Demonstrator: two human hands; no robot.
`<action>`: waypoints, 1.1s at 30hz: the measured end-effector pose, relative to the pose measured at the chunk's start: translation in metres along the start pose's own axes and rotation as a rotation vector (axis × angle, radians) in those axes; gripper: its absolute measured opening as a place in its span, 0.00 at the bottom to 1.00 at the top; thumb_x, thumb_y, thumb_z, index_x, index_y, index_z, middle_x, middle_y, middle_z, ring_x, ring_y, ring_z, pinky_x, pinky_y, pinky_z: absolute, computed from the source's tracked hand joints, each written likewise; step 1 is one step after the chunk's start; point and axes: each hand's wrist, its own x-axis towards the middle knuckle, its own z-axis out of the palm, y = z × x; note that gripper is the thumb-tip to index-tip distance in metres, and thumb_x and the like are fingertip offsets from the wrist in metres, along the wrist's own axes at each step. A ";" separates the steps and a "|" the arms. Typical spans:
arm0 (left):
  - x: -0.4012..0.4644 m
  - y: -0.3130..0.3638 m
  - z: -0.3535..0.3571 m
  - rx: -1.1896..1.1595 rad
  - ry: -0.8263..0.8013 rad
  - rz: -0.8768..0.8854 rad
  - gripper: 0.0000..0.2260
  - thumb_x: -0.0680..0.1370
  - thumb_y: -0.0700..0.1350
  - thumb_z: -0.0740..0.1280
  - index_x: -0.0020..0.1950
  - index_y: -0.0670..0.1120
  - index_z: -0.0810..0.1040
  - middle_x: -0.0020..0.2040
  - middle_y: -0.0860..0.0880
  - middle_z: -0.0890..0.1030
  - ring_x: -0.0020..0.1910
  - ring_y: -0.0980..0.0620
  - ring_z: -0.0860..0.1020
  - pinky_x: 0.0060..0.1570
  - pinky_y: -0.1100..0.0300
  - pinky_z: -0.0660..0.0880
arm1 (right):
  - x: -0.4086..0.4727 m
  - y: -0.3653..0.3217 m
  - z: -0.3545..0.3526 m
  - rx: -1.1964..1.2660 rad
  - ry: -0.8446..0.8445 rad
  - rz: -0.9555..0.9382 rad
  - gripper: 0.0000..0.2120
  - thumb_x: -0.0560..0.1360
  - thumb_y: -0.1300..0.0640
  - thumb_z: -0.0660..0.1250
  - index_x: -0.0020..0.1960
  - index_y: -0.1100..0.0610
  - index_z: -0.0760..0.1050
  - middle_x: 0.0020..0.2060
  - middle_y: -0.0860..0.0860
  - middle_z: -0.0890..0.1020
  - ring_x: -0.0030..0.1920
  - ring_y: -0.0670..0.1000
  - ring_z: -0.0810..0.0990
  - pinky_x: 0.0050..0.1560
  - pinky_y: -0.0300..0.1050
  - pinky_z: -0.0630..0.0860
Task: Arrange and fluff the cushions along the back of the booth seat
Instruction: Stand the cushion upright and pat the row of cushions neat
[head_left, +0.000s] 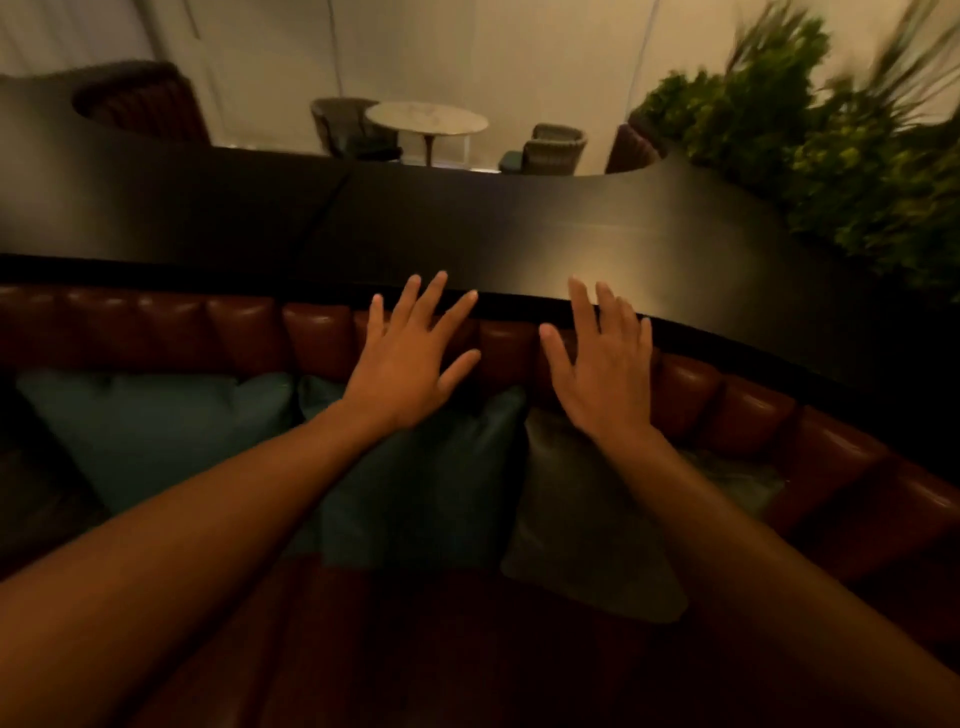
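Three cushions lean against the padded red-brown leather back (244, 332) of the booth seat: a teal one (156, 431) at left, a second teal one (431, 483) in the middle, and a grey-green one (576, 525) at right. My left hand (410, 364) hovers with fingers spread over the top edge of the middle teal cushion. My right hand (602, 374) is also spread open, above the top of the grey-green cushion. Neither hand grips anything. My forearms hide parts of both cushions.
A wide black ledge (467, 234) runs along the top of the booth back. Green plants (841, 156) stand at the right on it. Beyond are a round pale table (426, 119) and several chairs. A pale patterned cushion (748, 483) peeks out at the right.
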 end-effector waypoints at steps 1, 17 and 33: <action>-0.010 -0.011 -0.017 0.006 0.004 -0.036 0.30 0.81 0.63 0.56 0.81 0.57 0.53 0.83 0.45 0.51 0.81 0.41 0.48 0.75 0.34 0.50 | 0.001 -0.020 -0.003 0.023 -0.006 -0.025 0.32 0.82 0.35 0.48 0.82 0.47 0.53 0.80 0.58 0.61 0.79 0.61 0.58 0.78 0.64 0.54; -0.248 -0.265 -0.114 0.080 -0.103 -0.587 0.28 0.81 0.64 0.55 0.79 0.54 0.62 0.80 0.44 0.60 0.79 0.40 0.58 0.73 0.38 0.61 | -0.068 -0.321 0.101 0.317 -0.391 -0.392 0.30 0.82 0.40 0.59 0.81 0.50 0.59 0.78 0.55 0.64 0.76 0.60 0.64 0.72 0.62 0.65; -0.408 -0.571 -0.148 -0.092 -0.083 -0.898 0.28 0.81 0.63 0.57 0.79 0.55 0.60 0.81 0.46 0.59 0.79 0.41 0.59 0.69 0.35 0.65 | -0.133 -0.610 0.250 0.449 -0.612 -0.312 0.35 0.81 0.39 0.61 0.82 0.50 0.55 0.79 0.55 0.64 0.78 0.56 0.62 0.73 0.56 0.65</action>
